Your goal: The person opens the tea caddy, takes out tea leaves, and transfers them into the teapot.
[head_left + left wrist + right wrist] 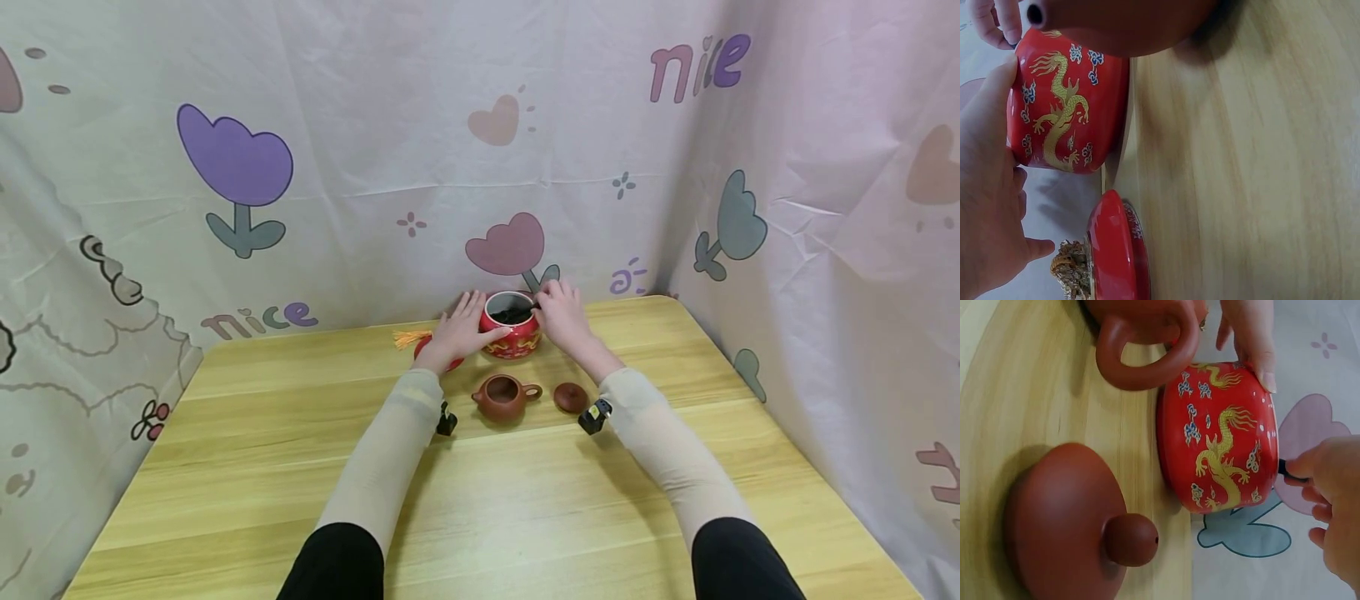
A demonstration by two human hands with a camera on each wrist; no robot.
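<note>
A round red jar (512, 343) with gold dragons stands uncovered at the back of the table, dark loose contents inside. My left hand (459, 332) holds its left side, thumb across the front near the rim and fingers farther back. My right hand (564, 317) is at the right rim and pinches a thin black handle (1291, 472) between thumb and fingers. The handle slants over the rim into the jar, and its far end is hidden. Closer to me sit a brown clay teapot (501, 400), its top uncovered, and its round knobbed lid (572, 398).
Under my left wrist lies the red jar lid (1113, 250), partly hidden in the head view, with a yellow tassel (411, 337) beside it. A printed cloth (360, 250) hangs right behind the wooden table (495, 517), and more cloth borders both sides.
</note>
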